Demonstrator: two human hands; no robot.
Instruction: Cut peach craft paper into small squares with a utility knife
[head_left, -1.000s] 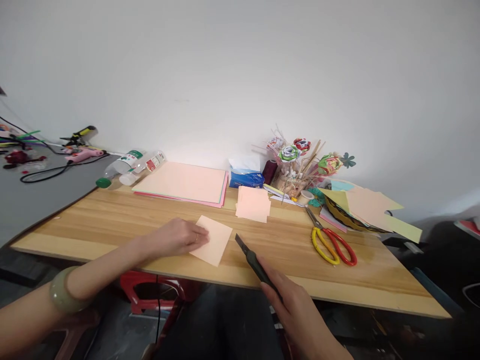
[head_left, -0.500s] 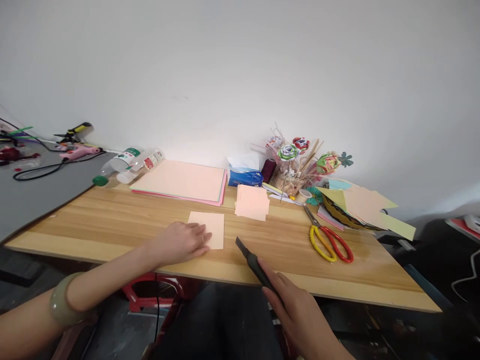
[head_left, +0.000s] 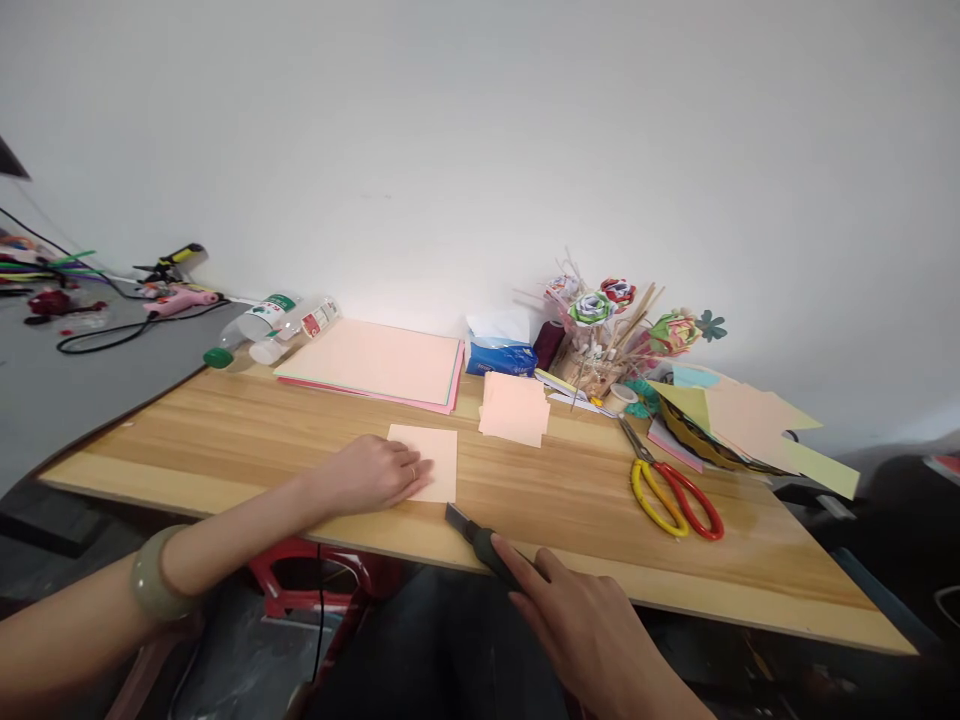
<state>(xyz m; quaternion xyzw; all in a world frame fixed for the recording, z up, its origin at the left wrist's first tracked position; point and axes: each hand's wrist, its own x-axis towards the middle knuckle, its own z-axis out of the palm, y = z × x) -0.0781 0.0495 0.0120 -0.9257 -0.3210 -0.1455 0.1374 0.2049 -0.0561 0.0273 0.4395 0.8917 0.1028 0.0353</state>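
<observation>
A square of pale pink paper (head_left: 439, 450) lies near the front of the wooden table (head_left: 555, 500). My left hand (head_left: 382, 475) rests flat on it, fingers together and stretched out, pressing its left part. In my right hand (head_left: 570, 610) is a dark-handled utility knife (head_left: 491, 550), gripped with the index finger along the handle. Its blade tip is close to the paper's lower right corner; whether it touches, I cannot tell. Behind the square sits a small pile of similar pink squares (head_left: 514, 408).
Scissors (head_left: 667, 490) with yellow and red handles lie right. Behind are a stack of large paper sheets (head_left: 375, 360), a blue tissue pack (head_left: 501, 355), two plastic bottles (head_left: 259, 318), paper flowers (head_left: 600, 305) and a basket (head_left: 701, 435) with paper scraps. A pink glue gun (head_left: 184, 302) lies far left.
My right hand has brought the knife left and down toward the paper's lower right corner. My left hand stays on the paper. The whole view has shifted slightly.
</observation>
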